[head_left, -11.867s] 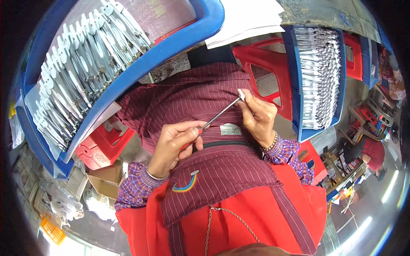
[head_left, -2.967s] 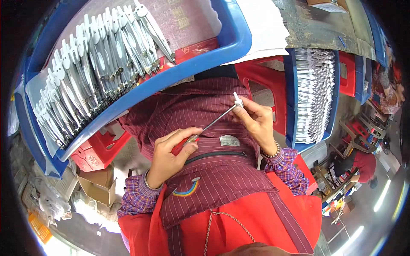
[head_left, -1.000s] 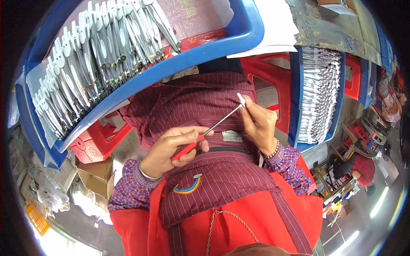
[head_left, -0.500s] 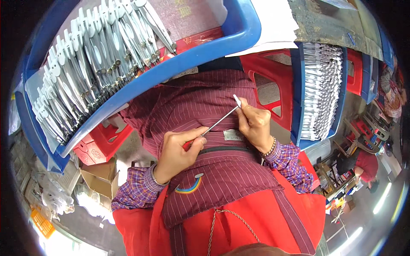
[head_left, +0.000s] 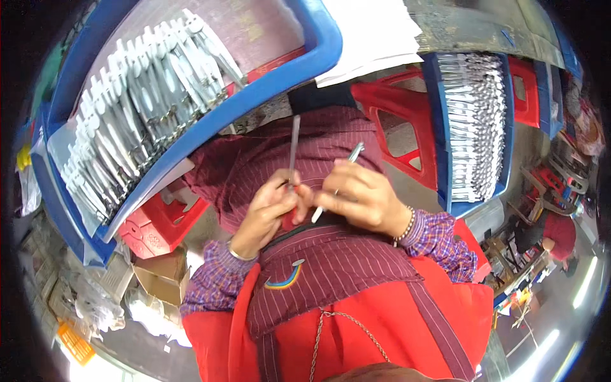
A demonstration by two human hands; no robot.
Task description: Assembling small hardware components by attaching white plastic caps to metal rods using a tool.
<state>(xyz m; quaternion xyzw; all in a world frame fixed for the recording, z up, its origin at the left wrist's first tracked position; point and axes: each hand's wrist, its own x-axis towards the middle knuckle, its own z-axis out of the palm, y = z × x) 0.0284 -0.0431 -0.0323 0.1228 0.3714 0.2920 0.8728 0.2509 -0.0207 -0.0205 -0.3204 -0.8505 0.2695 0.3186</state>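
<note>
My left hand (head_left: 268, 210) is closed around the red handle of a tool with a slim grey shaft (head_left: 294, 143); the shaft points up and away from me. It may be a file or a screwdriver; blur hides its tip. Close beside it, my right hand (head_left: 363, 196) grips a slim silver and white metal piece (head_left: 356, 151), whose far end sticks out past the fingers and whose white end shows below them. Both hands are over my maroon striped apron (head_left: 337, 254). At the far left, a blue tray (head_left: 273, 79) holds rows of similar-looking slim silver pieces (head_left: 137, 95).
Another blue bin (head_left: 447, 165) at right is packed with silver pieces. White paper sheets (head_left: 372, 38) lie on the table beyond. Red stools (head_left: 407, 121) stand beneath, and an open cardboard box (head_left: 159, 277) sits lower left. A person in red (head_left: 557, 235) is far right.
The tool's shaft has swung from pointing right at the white-ended piece to pointing away from me. My right hand has moved left and nearer, turning its piece.
</note>
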